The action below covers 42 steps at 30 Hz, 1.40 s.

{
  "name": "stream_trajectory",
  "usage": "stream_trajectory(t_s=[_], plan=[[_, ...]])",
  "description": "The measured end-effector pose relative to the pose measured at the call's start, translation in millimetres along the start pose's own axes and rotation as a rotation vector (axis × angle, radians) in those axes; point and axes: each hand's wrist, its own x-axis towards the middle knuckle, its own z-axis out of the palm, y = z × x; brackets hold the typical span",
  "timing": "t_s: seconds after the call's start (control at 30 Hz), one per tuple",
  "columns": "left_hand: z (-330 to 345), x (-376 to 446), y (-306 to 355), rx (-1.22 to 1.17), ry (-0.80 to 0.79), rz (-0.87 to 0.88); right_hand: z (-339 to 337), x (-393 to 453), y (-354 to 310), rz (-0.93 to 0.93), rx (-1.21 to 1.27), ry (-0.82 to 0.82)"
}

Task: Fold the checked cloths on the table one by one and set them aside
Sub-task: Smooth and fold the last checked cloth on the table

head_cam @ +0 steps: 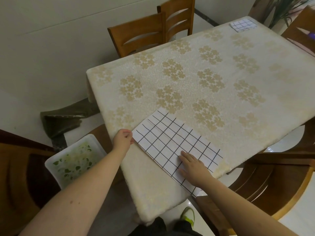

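Note:
A white cloth with a black grid [172,142] lies folded into a long strip near the table's front edge. My left hand [123,139] pinches the strip's left end. My right hand [191,165] lies flat on the strip toward its right part, fingers straight, pressing it down. A small folded stack of checked cloths [242,25] rests at the table's far right corner.
The table [213,79] wears a cream cover with beige flower patterns. Wooden chairs [144,33] stand at the far side and a chair [272,181] at the right. A white plastic tub [75,159] with green scraps sits on the floor to the left.

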Motion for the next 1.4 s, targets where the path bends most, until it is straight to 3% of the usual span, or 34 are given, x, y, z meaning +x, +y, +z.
stream_trajectory(t_s=[0.17,0.33,0.37,0.5,0.73,0.8,0.93,1.17,1.4], plan=[[-15,5,8,0.103,-0.126,0.013,-1,-1,1,0.002,0.004,-0.005],[-32,15,15,0.375,-0.210,0.098,-2,-3,3,-0.007,0.003,-0.002],[-32,15,16,0.350,-0.215,0.077,-1,-3,2,-0.005,0.000,-0.001],[-23,10,16,-0.138,-0.300,-0.258,1,-2,-4,0.014,-0.025,0.021],[-4,-2,1,-0.313,-0.211,-0.437,7,-6,-11,0.035,-0.037,0.105],[-1,-11,5,-0.315,-0.175,-0.397,10,-8,-11,0.044,-0.031,0.100],[0,-27,19,-0.210,-0.148,-0.147,11,-10,-11,0.065,0.018,0.097],[13,-94,45,0.037,-0.274,0.269,7,-16,-10,0.012,0.082,0.128],[21,-122,38,0.108,-0.199,0.337,-4,5,-17,-0.065,0.059,0.093]])
